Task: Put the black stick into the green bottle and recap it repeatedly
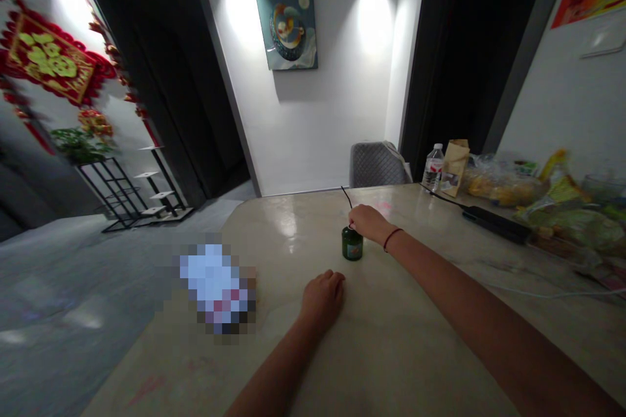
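A thin, dark reddish band [390, 235] circles the right wrist just behind the grip [360, 220], fitting close like a cord bracelet. The right forearm [454, 293] is bare along its visible length, slender and widening toward the elbow; the left forearm [281, 365] is bare too.

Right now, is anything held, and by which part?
Right hand: dark stick, pinched below its upper end, just above the green bottle. Left hand: nothing visible, resting on the table.
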Tool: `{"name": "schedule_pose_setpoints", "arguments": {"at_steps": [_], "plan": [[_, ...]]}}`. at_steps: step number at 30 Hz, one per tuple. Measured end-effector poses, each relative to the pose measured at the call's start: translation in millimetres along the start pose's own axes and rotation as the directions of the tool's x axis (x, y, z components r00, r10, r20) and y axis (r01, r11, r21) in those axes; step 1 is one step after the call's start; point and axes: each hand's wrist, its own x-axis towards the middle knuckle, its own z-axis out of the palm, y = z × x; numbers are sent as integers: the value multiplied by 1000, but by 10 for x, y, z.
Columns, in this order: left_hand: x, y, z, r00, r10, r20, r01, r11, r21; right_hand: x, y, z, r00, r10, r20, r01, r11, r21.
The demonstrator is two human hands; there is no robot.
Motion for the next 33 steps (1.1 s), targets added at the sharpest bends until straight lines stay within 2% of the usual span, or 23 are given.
{"name": "schedule_pose_setpoints", "arguments": {"at_steps": [8,13,16,21,26,29,31,33], "plan": [[-5,-8,11,1000,5,-5,-5,1000,2,5,-19,-105,993,-99,70,101,994,-28],[1,-2,-5,1000,-11,16,11,1000,3,23,26,-147,992,-111,65,112,994,-15],[3,-5,-8,1000,-13,13,13,1000,-4,38,144,-220,996,-84,-7,84,995,60],[0,-9,-3,1000,-3,-7,2,1000,-15,-12,464,-454,980,13,-200,35,971,236],[2,11,-19,1000,-19,4,20,1000,-7,-186,754,-651,964,104,-245,-2,923,384],[3,21,-36,1000,-22,11,22,1000,-14,-320,830,-578,986,99,-135,-32,903,429],[4,24,-45,999,-28,20,28,999,-17,-405,829,-423,998,47,33,-56,901,431],[3,28,-54,999,-33,27,33,999,-21,-472,797,-219,981,14,194,-99,895,436]]}}
